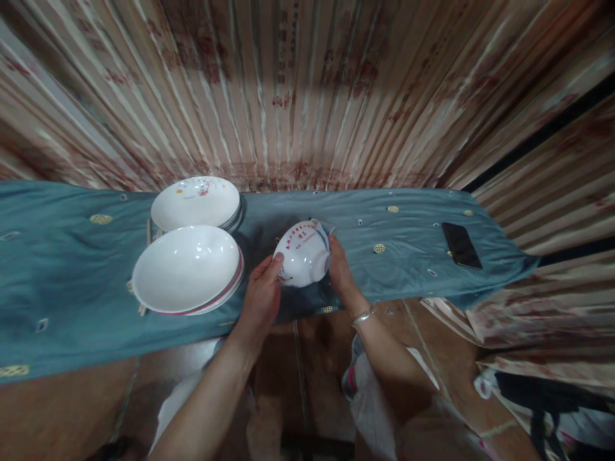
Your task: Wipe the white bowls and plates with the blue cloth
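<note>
As hands (263, 289) (341, 269) hold it, white bowl (302, 259), red lettering (301, 236)

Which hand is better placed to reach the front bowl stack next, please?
Probably left: the left hand is nearer the front bowl stack, though it grips the small bowl; the right hand is farther, across that bowl.

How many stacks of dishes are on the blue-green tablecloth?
2. The front stack is near the tablecloth's front edge; the back stack is just behind it. Both are left of the held bowl. Dishes lower in each stack are partly hidden.
</note>
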Available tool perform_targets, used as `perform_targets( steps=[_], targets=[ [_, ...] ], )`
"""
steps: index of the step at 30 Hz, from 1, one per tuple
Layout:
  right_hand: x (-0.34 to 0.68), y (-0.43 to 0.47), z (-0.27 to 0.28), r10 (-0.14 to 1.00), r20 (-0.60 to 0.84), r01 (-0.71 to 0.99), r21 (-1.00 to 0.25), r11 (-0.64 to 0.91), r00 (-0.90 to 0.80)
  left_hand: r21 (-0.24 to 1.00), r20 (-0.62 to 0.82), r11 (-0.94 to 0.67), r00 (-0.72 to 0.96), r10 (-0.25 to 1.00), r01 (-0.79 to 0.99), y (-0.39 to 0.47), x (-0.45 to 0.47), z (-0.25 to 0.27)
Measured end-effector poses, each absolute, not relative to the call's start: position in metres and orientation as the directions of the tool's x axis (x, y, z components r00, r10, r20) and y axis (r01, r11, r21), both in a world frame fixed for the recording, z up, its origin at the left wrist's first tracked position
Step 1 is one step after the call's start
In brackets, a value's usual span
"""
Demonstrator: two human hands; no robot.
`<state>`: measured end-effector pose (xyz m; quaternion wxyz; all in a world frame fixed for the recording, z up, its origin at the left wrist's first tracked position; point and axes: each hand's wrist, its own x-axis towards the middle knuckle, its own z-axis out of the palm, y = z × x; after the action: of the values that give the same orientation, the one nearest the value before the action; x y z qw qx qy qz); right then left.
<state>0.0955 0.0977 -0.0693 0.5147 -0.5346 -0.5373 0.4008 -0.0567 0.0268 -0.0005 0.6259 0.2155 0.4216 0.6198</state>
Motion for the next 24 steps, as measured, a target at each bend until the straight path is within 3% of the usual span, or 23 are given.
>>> perform_targets(
  steps=[6,12,16,20,24],
  targets=[
    [0.103,0.086,-0.079,0.958,0.268,0.278,-0.932,0.231,0.104,0.739,-0.264,0.162,-0.060,0.963,-0.654,0.037,-0.051,0.000],
    [0.100,0.071,-0.078,0.960,0.193,0.295,-0.947,0.128,0.203,0.615,-0.285,0.220,0.046,0.957,-0.757,0.042,-0.040,0.009],
    [0.088,0.053,-0.074,0.967,0.130,0.287,-0.956,0.063,0.220,0.464,-0.340,0.250,0.089,0.936,-0.850,0.046,-0.033,0.018],
    [0.078,0.037,-0.067,0.961,0.265,0.424,-0.881,0.209,0.075,0.326,-0.398,0.210,0.068,0.915,-0.922,0.051,-0.031,0.025],
    [0.075,0.029,-0.062,0.894,0.443,0.578,-0.714,0.395,-0.062,0.258,-0.435,0.203,0.074,0.897,-0.945,0.052,-0.034,0.030]
  ],
)
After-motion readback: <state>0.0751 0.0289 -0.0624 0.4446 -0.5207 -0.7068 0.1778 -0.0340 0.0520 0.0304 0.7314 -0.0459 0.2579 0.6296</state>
